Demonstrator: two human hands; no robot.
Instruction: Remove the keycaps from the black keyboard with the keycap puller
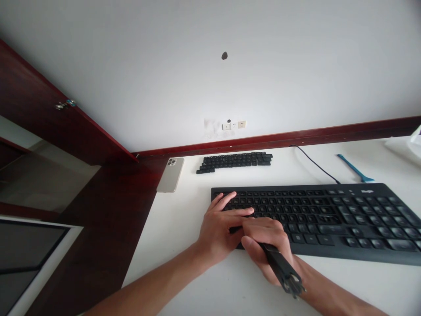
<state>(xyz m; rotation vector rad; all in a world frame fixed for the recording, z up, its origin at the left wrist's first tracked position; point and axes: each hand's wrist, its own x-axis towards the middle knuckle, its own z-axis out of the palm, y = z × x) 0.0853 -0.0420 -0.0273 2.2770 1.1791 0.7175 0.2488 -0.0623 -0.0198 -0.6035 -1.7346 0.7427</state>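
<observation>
Keycap puller (282, 267) in right hand (266, 245) (left hand (219, 228) on keyboard (332, 219))

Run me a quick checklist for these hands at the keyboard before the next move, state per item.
1. Left hand braced on keyboard: ok, fingers spread on its left end.
2. Right hand grip on black pronged tool: ok, wrapped around it.
3. Tool's far end on a key: cannot tell, hidden by the hand.
4. Loose keycaps clear of the hands: ok, in a row behind the keyboard.
5. Cable clear of the hands: ok, leads away behind the keyboard.
</observation>
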